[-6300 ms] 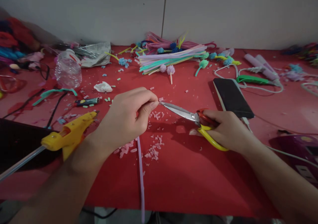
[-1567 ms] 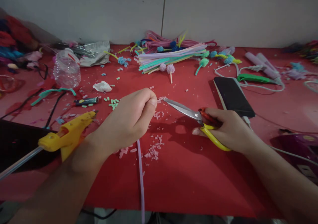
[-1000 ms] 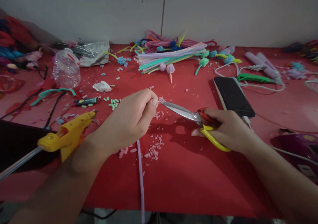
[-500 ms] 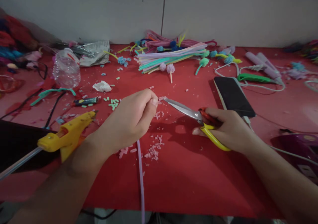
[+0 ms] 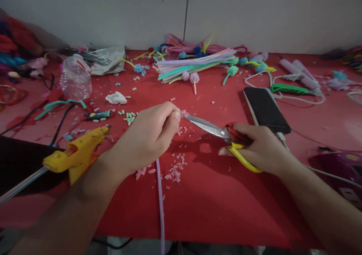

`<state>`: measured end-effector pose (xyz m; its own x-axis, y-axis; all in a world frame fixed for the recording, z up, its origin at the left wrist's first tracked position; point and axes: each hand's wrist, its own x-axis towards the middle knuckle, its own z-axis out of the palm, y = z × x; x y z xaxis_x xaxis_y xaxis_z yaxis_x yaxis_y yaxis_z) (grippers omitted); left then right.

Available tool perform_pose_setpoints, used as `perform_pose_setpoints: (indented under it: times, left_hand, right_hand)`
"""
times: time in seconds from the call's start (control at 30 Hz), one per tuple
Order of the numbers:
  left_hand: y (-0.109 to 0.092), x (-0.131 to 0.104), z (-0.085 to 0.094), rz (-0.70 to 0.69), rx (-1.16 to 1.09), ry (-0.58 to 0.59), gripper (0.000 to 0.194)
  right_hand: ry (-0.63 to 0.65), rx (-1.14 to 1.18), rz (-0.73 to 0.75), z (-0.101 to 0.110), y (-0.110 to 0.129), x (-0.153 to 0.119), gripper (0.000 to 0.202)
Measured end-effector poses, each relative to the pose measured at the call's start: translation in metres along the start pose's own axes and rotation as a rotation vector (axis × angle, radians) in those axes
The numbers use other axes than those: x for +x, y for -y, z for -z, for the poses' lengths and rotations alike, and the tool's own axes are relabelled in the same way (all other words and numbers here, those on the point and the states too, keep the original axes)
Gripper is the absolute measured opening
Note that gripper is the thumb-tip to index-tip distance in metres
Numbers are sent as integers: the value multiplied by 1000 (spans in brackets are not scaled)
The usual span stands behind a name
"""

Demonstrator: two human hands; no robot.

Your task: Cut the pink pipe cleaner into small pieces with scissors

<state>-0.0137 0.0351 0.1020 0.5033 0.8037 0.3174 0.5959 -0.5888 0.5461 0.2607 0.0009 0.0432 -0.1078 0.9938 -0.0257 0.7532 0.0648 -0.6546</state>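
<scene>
My left hand is closed in a pinch around a lilac pipe cleaner. Its long end comes out beneath the hand and runs down over the table's front edge. In my right hand are scissors with red and yellow handles. Their blades look closed or nearly so, with the tip right beside my left thumb and fingertips. Small pink clippings lie scattered on the red table below. Whatever tiny end sticks out of the pinch is too small to make out.
A yellow glue gun lies left of my left forearm. A clear plastic bottle and crumpled tissue are farther back. Bundled pipe cleaners lie by the wall. A phone with a cable and a green cutter are at right.
The scissors' tip has moved slightly left and down, closer to my left fingertips. My left hand has barely shifted, and the pipe cleaner stays in it.
</scene>
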Motion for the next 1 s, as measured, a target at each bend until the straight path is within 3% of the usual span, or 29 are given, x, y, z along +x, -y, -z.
perform_pose_setpoints:
  times: [1.0]
  left_hand:
    - [-2, 0, 0, 80, -5, 23, 33]
  right_hand:
    - [6, 26, 5, -2, -3, 1, 77]
